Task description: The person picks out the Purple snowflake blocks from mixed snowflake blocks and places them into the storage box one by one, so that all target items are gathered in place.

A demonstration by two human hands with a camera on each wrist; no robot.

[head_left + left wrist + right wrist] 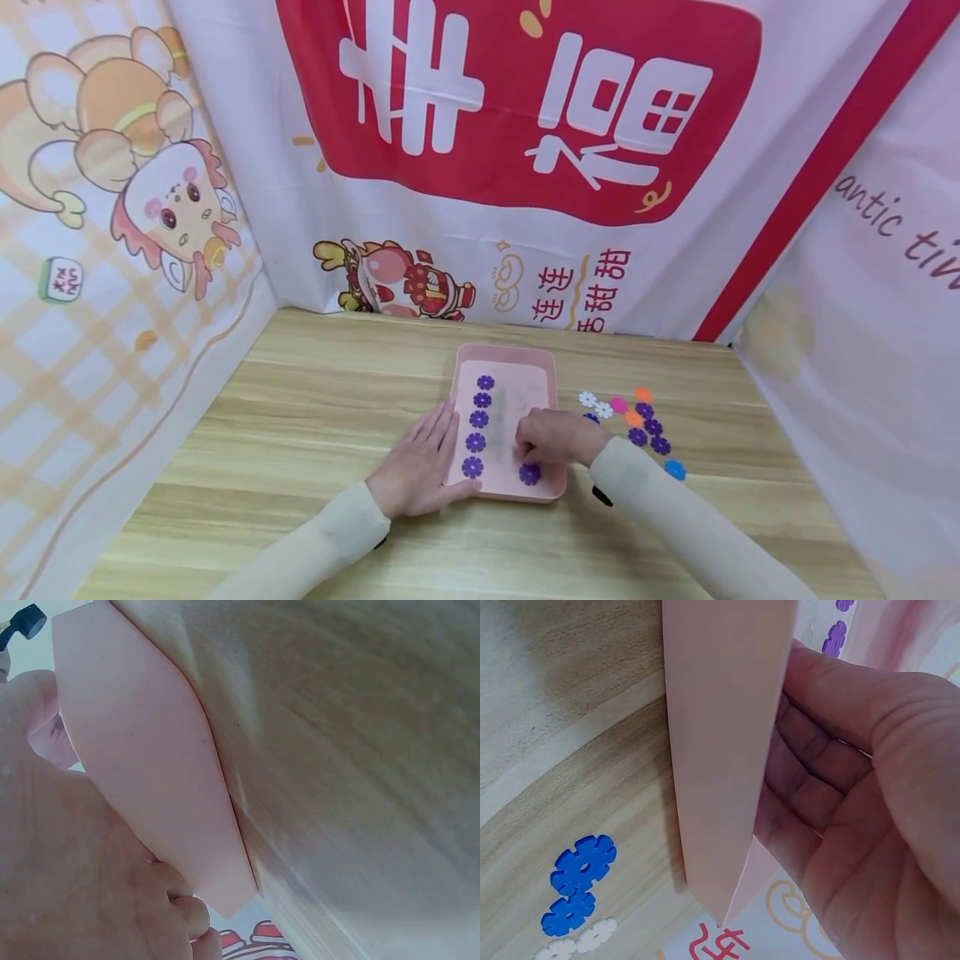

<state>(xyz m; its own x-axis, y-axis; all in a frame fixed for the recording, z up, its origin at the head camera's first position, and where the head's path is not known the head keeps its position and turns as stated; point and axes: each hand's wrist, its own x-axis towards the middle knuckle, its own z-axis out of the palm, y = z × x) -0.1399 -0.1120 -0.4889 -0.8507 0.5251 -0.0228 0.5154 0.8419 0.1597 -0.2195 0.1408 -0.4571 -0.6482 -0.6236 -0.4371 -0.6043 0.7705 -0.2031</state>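
Observation:
A shallow pink tray (506,493) lies on the table. Down its left side, several purple notched plastic discs (476,442) form a column. One more purple disc (530,474) lies at the near right corner inside. My left hand (415,471) rests along the tray's left edge, fingers extended and thumb at the near rim. My right hand (551,437) is over the tray's right side with curled fingers, just beyond the single disc. In the right wrist view the tray wall (724,750) hides the right fingertips, so whether they pinch anything does not show.
Right of the tray lie loose notched discs: white (587,399), pink (618,405), orange (633,419), purple (652,427) and blue (675,470). Printed cloth (517,192) hangs behind the wooden table (300,400) and at both sides.

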